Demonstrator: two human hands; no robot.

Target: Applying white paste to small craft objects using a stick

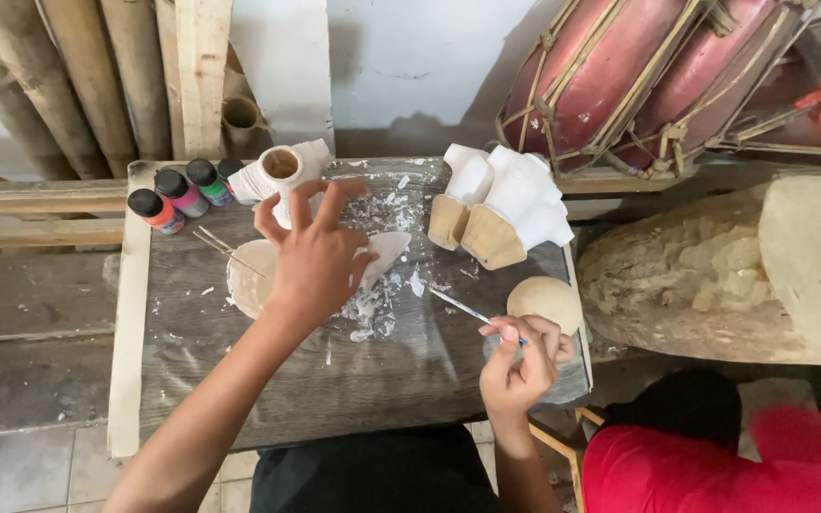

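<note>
My left hand (pixel 315 252) hovers with fingers spread over the grey wooden table (pixel 372 370), above a flat white-painted wooden piece (pixel 387 252) and a round pale disc (pixel 247 275). It holds nothing. My right hand (pixel 522 356) sits near the table's front right corner and pinches a thin blue-handled paintbrush (pixel 458 306), whose tip points left toward the white paint smears (pixel 368 309). A round unpainted wooden ball (pixel 545 300) lies just beyond that hand.
Several small paint bottles (pixel 181 193) stand at the back left beside a white cup-shaped carving (pixel 282 171). White-painted carved pieces (pixel 505 204) rest at the back right. Bamboo poles (pixel 59 76), red drums (pixel 648 76) and a rough log (pixel 724 271) surround the table. A person in red (pixel 724 465) is at lower right.
</note>
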